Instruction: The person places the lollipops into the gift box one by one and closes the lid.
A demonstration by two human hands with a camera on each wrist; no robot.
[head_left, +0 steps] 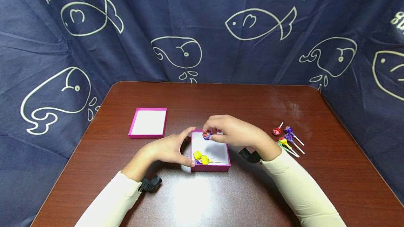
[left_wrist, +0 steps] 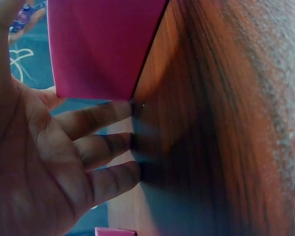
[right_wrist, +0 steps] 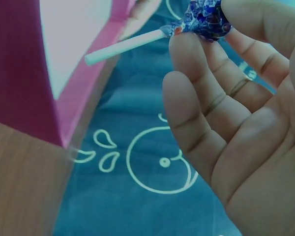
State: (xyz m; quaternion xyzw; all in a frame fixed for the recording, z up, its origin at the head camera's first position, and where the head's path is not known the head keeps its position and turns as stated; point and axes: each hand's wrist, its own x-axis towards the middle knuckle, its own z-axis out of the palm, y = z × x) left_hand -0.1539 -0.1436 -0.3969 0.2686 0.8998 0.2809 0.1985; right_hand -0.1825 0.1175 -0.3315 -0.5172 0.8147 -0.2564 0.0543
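My right hand (head_left: 235,130) pinches a lollipop in a blue-purple and red wrapper (head_left: 207,135) above the open pink box (head_left: 209,168). In the right wrist view the lollipop's white stick (right_wrist: 125,46) points toward the box. My left hand (head_left: 168,148) lies along the box's left side, thumb by the front corner and index finger by the back corner. Its other fingers (left_wrist: 110,182) extend fairly straight, their tips at the table. Inside the box, two yellow lollipops (head_left: 205,159) and a purple one (head_left: 197,162) lie at the front left; my thumb partly hides the purple one.
A shallow pink box part with a white inside (head_left: 148,122) lies at the left. Several lollipops (head_left: 288,137), red, purple, yellow and green, lie loose at the right. A dark blue patterned cloth (head_left: 208,59) hangs behind the brown table (head_left: 221,102).
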